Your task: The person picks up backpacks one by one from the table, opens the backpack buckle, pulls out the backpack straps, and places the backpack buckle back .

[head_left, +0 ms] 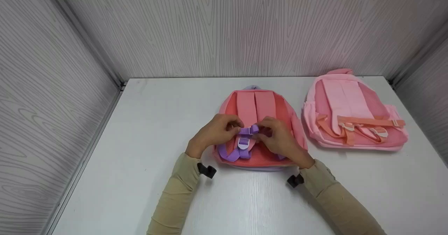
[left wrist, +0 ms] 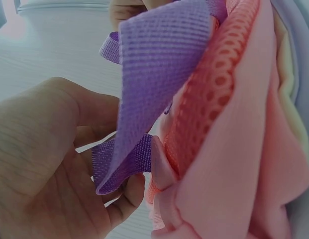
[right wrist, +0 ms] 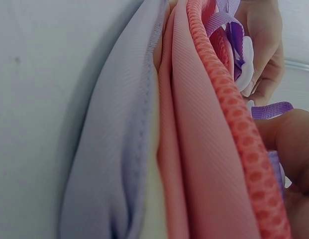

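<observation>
A coral-pink backpack (head_left: 297,130) lies with its strap side up on the white table. Over its lower middle, my left hand (head_left: 218,132) and right hand (head_left: 278,139) pinch a purple webbing strap (head_left: 245,131) from either side, fingertips close together. Just below it shows a white strap buckle (head_left: 243,143), with more purple webbing (head_left: 229,155) looped to the left. In the left wrist view a purple strap (left wrist: 154,64) hangs before my left fingers and partly hides them. The right wrist view shows mostly the bag's side (right wrist: 204,129); the right fingertips are partly hidden there.
A lighter pink backpack (head_left: 350,98) with orange straps (head_left: 371,121) lies to the right, close beside the coral one. The white table (head_left: 157,116) is bounded by wood-grain panels (head_left: 224,28) at the back and both sides.
</observation>
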`<action>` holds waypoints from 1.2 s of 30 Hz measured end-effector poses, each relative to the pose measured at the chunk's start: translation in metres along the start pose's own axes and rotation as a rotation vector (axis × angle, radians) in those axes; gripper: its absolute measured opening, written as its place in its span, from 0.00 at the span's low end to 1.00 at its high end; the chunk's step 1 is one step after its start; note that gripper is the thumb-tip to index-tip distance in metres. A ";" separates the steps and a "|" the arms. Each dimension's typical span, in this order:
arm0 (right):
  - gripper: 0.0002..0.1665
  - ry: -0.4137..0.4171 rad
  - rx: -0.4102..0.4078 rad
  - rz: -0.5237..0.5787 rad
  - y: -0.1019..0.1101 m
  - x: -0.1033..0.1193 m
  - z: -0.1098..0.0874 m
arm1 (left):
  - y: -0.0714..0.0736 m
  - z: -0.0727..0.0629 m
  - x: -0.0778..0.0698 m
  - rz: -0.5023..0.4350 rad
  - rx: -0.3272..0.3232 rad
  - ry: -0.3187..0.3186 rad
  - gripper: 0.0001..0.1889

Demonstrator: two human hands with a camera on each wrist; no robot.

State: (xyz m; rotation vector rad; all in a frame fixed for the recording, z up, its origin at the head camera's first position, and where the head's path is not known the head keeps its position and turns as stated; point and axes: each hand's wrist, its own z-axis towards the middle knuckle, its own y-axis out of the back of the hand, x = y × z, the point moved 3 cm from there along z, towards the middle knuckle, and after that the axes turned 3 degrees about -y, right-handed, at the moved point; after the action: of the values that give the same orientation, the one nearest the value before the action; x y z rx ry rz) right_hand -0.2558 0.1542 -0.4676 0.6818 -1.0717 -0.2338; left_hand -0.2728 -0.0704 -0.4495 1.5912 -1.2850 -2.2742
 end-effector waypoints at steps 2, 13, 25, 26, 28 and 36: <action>0.11 -0.003 0.002 -0.001 0.000 0.000 0.000 | 0.000 0.000 0.000 0.002 -0.005 -0.008 0.08; 0.11 -0.012 0.002 -0.003 0.000 0.000 0.000 | -0.002 0.000 -0.001 -0.009 -0.006 -0.001 0.07; 0.10 -0.003 -0.018 -0.035 0.000 0.001 -0.001 | -0.005 0.002 0.000 -0.012 -0.016 -0.012 0.07; 0.09 -0.002 -0.018 -0.032 0.000 0.001 0.000 | -0.005 0.002 0.000 -0.009 -0.017 -0.019 0.07; 0.09 0.001 -0.015 -0.026 0.000 0.001 0.000 | -0.005 0.002 -0.001 -0.003 -0.019 -0.034 0.07; 0.07 0.006 -0.008 -0.025 -0.001 0.001 0.000 | -0.007 0.003 -0.001 -0.006 -0.019 -0.041 0.07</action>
State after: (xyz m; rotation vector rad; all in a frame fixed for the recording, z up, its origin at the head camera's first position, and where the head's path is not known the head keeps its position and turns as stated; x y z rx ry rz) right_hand -0.2546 0.1529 -0.4675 0.6885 -1.0564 -0.2570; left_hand -0.2724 -0.0634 -0.4538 1.5521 -1.2662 -2.3273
